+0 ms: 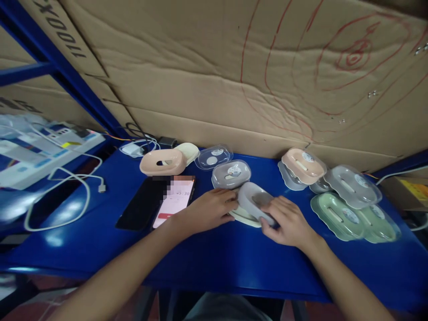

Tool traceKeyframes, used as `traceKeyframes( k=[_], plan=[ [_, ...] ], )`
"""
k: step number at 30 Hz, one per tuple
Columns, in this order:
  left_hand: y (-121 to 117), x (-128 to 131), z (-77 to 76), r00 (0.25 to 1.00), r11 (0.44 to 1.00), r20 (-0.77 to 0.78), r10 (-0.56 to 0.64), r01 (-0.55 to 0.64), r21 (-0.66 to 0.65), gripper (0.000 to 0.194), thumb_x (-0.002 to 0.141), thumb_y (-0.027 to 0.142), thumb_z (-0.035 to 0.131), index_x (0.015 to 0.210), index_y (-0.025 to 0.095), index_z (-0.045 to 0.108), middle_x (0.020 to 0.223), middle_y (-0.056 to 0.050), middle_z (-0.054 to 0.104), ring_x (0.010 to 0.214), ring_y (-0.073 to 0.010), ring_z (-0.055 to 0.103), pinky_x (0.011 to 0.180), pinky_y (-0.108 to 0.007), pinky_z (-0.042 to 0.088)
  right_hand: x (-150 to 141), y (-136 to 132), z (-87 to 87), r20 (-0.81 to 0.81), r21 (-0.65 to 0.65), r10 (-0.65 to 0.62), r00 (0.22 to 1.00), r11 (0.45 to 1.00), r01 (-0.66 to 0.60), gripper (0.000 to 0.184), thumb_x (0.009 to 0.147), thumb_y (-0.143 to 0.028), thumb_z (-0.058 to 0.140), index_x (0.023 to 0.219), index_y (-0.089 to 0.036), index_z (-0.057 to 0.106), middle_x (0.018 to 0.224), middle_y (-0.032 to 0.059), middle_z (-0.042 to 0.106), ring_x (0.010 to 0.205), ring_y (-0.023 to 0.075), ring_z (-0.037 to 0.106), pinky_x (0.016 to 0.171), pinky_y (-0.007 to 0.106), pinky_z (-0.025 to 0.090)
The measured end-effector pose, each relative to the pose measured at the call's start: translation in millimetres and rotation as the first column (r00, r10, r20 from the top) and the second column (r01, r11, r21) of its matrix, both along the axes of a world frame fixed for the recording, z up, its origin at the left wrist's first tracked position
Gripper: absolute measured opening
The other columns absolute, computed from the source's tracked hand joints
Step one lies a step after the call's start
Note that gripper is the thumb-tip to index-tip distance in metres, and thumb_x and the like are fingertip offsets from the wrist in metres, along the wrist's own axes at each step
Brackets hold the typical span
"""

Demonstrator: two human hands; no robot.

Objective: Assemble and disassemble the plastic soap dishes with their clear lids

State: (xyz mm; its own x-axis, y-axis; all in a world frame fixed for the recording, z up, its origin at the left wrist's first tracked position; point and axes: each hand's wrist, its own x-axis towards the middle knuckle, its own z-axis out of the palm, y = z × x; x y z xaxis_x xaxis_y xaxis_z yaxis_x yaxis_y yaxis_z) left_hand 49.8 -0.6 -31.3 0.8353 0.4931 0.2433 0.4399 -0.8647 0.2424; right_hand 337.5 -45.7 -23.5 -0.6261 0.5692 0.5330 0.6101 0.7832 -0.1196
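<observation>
"What lies on your blue bench (207, 265)?"

"At your left, a white cable (102, 186), then a black slab (140, 207) beside a lit phone (176, 198). A peach shell (150, 161) sits behind them."

"And the middle?"

"A clear lid (206, 157), with a grey lidded box (230, 181) before it."

"Your right?"

"Overlapping green lidded boxes (336, 216)."
</observation>
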Motion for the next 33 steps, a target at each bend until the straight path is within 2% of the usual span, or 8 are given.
traceKeyframes(
  k=[5, 11, 17, 22, 25, 28, 30, 33],
  plan=[
    [2.5, -5.0, 6.1, 0.999, 0.998, -0.035, 0.024, -0.022, 0.064, 0.03, 0.093, 0.042, 0.083, 0.097, 0.018, 0.066, 0.106, -0.008, 0.071, 0.1, -0.0276, 0.071, 0.091, -0.041, 0.057, -14.4, -3.6, -3.7, 0.143, -0.095, 0.021, 0.989, 0.995, -0.007, 0.011, 0.1, -0.025, 0.057, 0.101, -0.02, 0.067, 0.087, 0.0062, 0.072, 0.081, 0.0233, 0.069, 0.078, 0.041, 0.056],
    [4.5, -5.1, 7.7, 0.994, 0.993, -0.08, 0.075, -0.067, 0.097, 0.038, 0.091, 0.042, 0.085, 0.112, 0.019, 0.063, 0.117, -0.01, 0.069, 0.103, -0.0297, 0.07, 0.089, -0.042, 0.055, -19.5, -3.5, -5.0, 0.123, -0.177, 0.082, 0.989, 0.982, -0.059, 0.027, 0.109, -0.025, 0.053, 0.132, -0.017, 0.065, 0.131, 0.0132, 0.075, 0.127, 0.0306, 0.069, 0.113, 0.054, 0.053],
    [3.2, -3.5, 8.3, 0.989, 0.986, -0.085, 0.125, -0.115, 0.117, 0.046, 0.09, 0.044, 0.085, 0.122, 0.02, 0.062, 0.123, -0.012, 0.066, 0.114, -0.0333, 0.065, 0.097, -0.046, 0.052, -21.1, -4.6, -7.4, 0.122, -0.211, 0.105, 0.987, 0.974, -0.077, 0.032, 0.108, -0.019, 0.051, 0.136, -0.02, 0.065, 0.135, 0.0113, 0.075, 0.13, 0.0291, 0.069, 0.113, 0.053, 0.055],
    [5.2, -6.4, 12.5, 0.993, 0.995, 0.088, 0.083, -0.088, 0.053, 0.042, 0.097, 0.056, 0.073, 0.122, 0.022, 0.068, 0.127, -0.012, 0.066, 0.122, -0.0331, 0.061, 0.107, -0.049, 0.048, -24.8, -1.7, -18.8, 0.109, -0.245, 0.096, 0.989, 0.967, -0.067, 0.033, 0.107, -0.03, 0.059, 0.139, -0.021, 0.064, 0.137, 0.0129, 0.073, 0.136, 0.0307, 0.064, 0.115, 0.055, 0.053],
    [23.1, -15.8, 10.0, 0.951, 0.97, 0.219, 0.217, -0.235, 0.057, 0.03, 0.108, 0.042, 0.054, 0.126, 0.023, 0.068, 0.132, -0.013, 0.066, 0.126, -0.0304, 0.062, 0.11, -0.049, 0.048, -24.3, -0.7, -22.3, 0.115, -0.231, 0.101, 0.988, 0.97, -0.072, 0.032, 0.108, -0.028, 0.059, 0.139, -0.02, 0.063, 0.138, 0.0133, 0.072, 0.137, 0.03, 0.063, 0.116, 0.054, 0.052],
    [52.4, -29.4, -0.7, 0.861, 0.883, 0.25, 0.443, -0.467, 0.047, 0.039, 0.109, 0.036, 0.05, 0.144, 0.021, 0.06, 0.154, -0.018, 0.057, 0.143, -0.0347, 0.054, 0.119, -0.056, 0.043, -23.4, -0.9, -21.8, 0.117, -0.224, 0.109, 0.987, 0.971, -0.08, 0.031, 0.108, -0.026, 0.058, 0.138, -0.02, 0.063, 0.139, 0.0132, 0.072, 0.138, 0.0301, 0.063, 0.114, 0.053, 0.053],
    [70.4, -38.0, -10.0, 0.837, 0.863, 0.227, 0.498, -0.503, -0.035, 0.051, 0.108, 0.041, 0.051, 0.155, 0.019, 0.051, 0.165, -0.02, 0.046, 0.153, -0.0362, 0.045, 0.124, -0.058, 0.039, -23.3, -1.0, -20.9, 0.108, -0.235, 0.108, 0.988, 0.969, -0.08, 0.031, 0.107, -0.027, 0.059, 0.137, -0.022, 0.064, 0.139, 0.0128, 0.072, 0.138, 0.03, 0.063, 0.114, 0.054, 0.053],
    [84.2, -46.5, -20.1, 0.854, 0.875, 0.192, 0.484, -0.468, -0.125, 0.05, 0.112, 0.037, 0.038, 0.159, 0.02, 0.047, 0.17, -0.017, 0.043, 0.158, -0.0305, 0.042, 0.128, -0.054, 0.036, -23.8, -0.8, -20.5, 0.091, -0.245, 0.105, 0.99, 0.966, -0.08, 0.03, 0.107, -0.027, 0.059, 0.136, -0.022, 0.064, 0.137, 0.0128, 0.072, 0.137, 0.0298, 0.064, 0.113, 0.054, 0.053]
  ],
)
